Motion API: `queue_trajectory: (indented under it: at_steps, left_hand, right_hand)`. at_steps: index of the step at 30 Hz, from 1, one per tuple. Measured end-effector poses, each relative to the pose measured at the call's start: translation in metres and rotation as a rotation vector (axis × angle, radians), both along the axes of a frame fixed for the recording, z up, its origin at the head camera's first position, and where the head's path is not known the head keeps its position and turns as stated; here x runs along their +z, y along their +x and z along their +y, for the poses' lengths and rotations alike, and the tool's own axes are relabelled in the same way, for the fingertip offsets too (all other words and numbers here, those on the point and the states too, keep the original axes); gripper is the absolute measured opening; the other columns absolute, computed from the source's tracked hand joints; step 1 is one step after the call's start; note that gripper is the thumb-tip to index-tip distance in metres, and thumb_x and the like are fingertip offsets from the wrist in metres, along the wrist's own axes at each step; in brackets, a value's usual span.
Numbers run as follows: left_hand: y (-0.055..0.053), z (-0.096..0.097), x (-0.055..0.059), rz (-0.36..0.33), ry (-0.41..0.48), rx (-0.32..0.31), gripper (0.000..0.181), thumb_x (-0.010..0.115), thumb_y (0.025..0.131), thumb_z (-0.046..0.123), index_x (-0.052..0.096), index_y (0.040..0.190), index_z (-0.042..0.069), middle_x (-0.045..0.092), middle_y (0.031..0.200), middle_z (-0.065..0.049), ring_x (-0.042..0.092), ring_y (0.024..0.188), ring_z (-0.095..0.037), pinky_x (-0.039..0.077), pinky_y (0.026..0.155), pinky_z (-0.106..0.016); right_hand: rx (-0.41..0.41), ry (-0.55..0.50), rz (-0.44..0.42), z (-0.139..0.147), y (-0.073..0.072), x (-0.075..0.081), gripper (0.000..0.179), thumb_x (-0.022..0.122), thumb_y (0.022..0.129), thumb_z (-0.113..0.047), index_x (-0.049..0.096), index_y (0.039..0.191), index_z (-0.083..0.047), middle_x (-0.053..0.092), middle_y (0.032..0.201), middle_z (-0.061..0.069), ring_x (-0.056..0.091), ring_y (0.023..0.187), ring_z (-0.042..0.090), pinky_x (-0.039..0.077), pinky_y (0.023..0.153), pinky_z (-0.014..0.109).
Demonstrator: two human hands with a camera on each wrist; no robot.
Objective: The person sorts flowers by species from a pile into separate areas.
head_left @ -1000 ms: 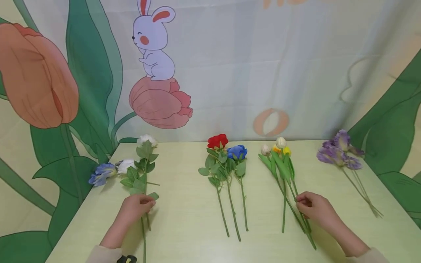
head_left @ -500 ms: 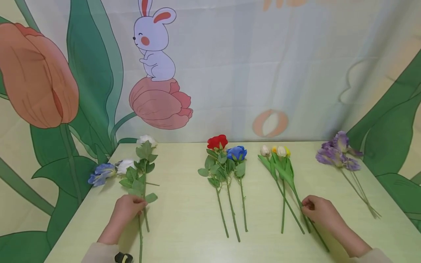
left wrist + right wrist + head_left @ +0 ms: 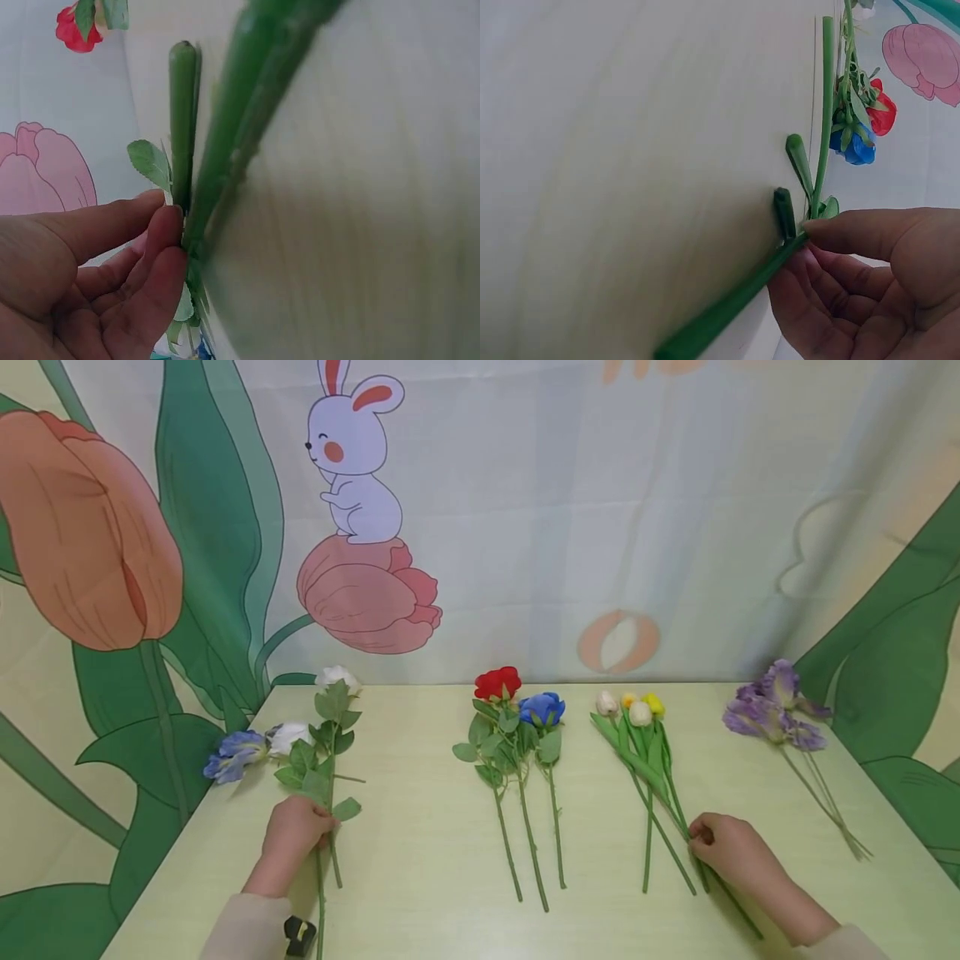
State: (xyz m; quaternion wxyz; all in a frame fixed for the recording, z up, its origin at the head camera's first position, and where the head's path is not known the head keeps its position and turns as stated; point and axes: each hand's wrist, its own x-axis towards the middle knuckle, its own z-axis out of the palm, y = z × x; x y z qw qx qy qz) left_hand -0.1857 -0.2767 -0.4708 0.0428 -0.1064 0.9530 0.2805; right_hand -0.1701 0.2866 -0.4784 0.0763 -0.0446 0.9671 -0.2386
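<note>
At the table's left, my left hand [image 3: 294,831] pinches the green stem [image 3: 321,902] of a white rose between thumb and fingers. Two white roses [image 3: 291,737] lie there, their leafy stems crossing, with a blue ruffled flower [image 3: 236,755] beside them. My right hand [image 3: 735,852] pinches the lower stem [image 3: 727,307] of a white tulip [image 3: 640,713], whose bloom overlaps the other tulips in the head view. Those are a pale tulip [image 3: 607,702], a yellow tulip [image 3: 654,704] and an orange one [image 3: 629,700] partly hidden behind. Thumb and fingertips meet at the stem in both wrist views.
Mid-table lie a red rose [image 3: 497,683] and a blue rose [image 3: 542,708] with three stems fanned toward me. Purple ruffled flowers [image 3: 776,706] rest at the far right. A printed cloth [image 3: 510,527] hangs along the table's [image 3: 420,827] back edge.
My right hand has moved a little right and nearer, and the white tulip's bloom has dropped lower among the others. My left hand has shifted slightly left, carrying the rose stem's lower part along.
</note>
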Motion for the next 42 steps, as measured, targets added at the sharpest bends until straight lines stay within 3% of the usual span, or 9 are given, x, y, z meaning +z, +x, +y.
queue_trajectory:
  at_steps: [6, 10, 15, 21, 27, 30, 33, 37, 42]
  left_hand:
    - [-0.001, -0.002, 0.000, -0.013, 0.108, 0.057, 0.017, 0.074, 0.088, 0.006, 0.073, 0.081, -0.010, 0.070, 0.058, -0.007, 0.063, 0.048, -0.009, 0.051, 0.056, -0.026]
    - [-0.004, -0.003, 0.001, -0.058, 0.194, 0.100, 0.017, 0.074, 0.087, 0.004, 0.070, 0.079, -0.011, 0.069, 0.056, -0.007, 0.064, 0.046, -0.008, 0.055, 0.053, -0.025]
    - [-0.004, -0.005, 0.005, -0.146, 0.063, 0.084, 0.025, 0.077, 0.087, 0.012, 0.070, 0.073, -0.008, 0.067, 0.052, -0.005, 0.065, 0.048, -0.010, 0.058, 0.070, -0.034]
    - [0.001, 0.001, 0.012, -0.229, -0.017, 0.059, 0.032, 0.073, 0.089, 0.013, 0.069, 0.060, 0.000, 0.065, 0.049, -0.005, 0.063, 0.044, -0.012, 0.047, 0.054, -0.026]
    - [0.002, 0.005, 0.018, -0.248, -0.093, 0.018, 0.031, 0.076, 0.088, 0.012, 0.066, 0.061, 0.000, 0.063, 0.050, -0.005, 0.061, 0.047, -0.012, 0.046, 0.056, -0.026]
    - [0.001, 0.002, 0.015, -0.219, -0.022, 0.018, 0.023, 0.076, 0.083, 0.007, 0.065, 0.065, -0.003, 0.064, 0.052, -0.007, 0.062, 0.047, -0.011, 0.049, 0.057, -0.025]
    - [0.000, -0.002, 0.011, -0.198, 0.116, 0.034, 0.014, 0.072, 0.080, 0.003, 0.066, 0.071, -0.006, 0.066, 0.052, -0.007, 0.063, 0.045, -0.010, 0.053, 0.054, -0.024]
    - [0.000, -0.009, 0.004, -0.186, 0.258, 0.060, 0.014, 0.066, 0.082, 0.003, 0.067, 0.071, -0.006, 0.065, 0.050, -0.002, 0.062, 0.042, -0.008, 0.053, 0.049, -0.023]
    - [0.001, -0.015, 0.003, -0.151, 0.383, 0.073, 0.016, 0.063, 0.085, 0.004, 0.065, 0.073, -0.005, 0.063, 0.052, 0.002, 0.062, 0.048, -0.005, 0.054, 0.053, -0.020]
  right_hand:
    - [0.003, -0.001, -0.001, 0.001, 0.001, 0.001, 0.013, 0.066, 0.091, -0.003, 0.068, 0.101, 0.005, 0.071, 0.089, 0.010, 0.066, 0.082, 0.023, 0.055, 0.071, 0.042]
    - [0.001, -0.003, -0.007, 0.001, 0.001, 0.001, 0.013, 0.066, 0.092, -0.003, 0.069, 0.102, 0.005, 0.071, 0.089, 0.010, 0.066, 0.083, 0.023, 0.055, 0.071, 0.042]
    - [0.008, -0.009, -0.021, 0.001, 0.000, 0.000, 0.013, 0.065, 0.093, -0.004, 0.069, 0.103, 0.004, 0.071, 0.090, 0.010, 0.066, 0.083, 0.023, 0.054, 0.071, 0.042]
    - [0.009, -0.008, -0.032, 0.000, 0.000, 0.001, 0.013, 0.066, 0.093, -0.005, 0.069, 0.103, 0.004, 0.072, 0.091, 0.010, 0.068, 0.084, 0.024, 0.055, 0.071, 0.042]
    - [0.013, -0.009, -0.030, 0.001, 0.000, 0.003, 0.013, 0.067, 0.093, -0.004, 0.068, 0.103, 0.004, 0.072, 0.091, 0.011, 0.068, 0.084, 0.025, 0.056, 0.072, 0.043]
    - [0.020, -0.002, -0.019, 0.001, 0.000, 0.003, 0.015, 0.068, 0.092, -0.005, 0.068, 0.103, 0.005, 0.073, 0.091, 0.012, 0.068, 0.084, 0.026, 0.057, 0.072, 0.044]
    - [0.023, 0.004, -0.023, 0.002, 0.000, 0.004, 0.018, 0.068, 0.092, -0.007, 0.068, 0.104, 0.007, 0.073, 0.091, 0.013, 0.068, 0.084, 0.027, 0.057, 0.072, 0.044]
    - [0.026, 0.005, -0.038, 0.001, 0.000, 0.004, 0.021, 0.070, 0.093, -0.012, 0.068, 0.103, 0.006, 0.072, 0.091, 0.012, 0.067, 0.083, 0.025, 0.056, 0.070, 0.043]
    - [0.025, 0.015, -0.042, 0.000, 0.000, 0.007, 0.021, 0.070, 0.093, -0.015, 0.068, 0.102, 0.004, 0.072, 0.091, 0.012, 0.066, 0.084, 0.025, 0.055, 0.072, 0.044]
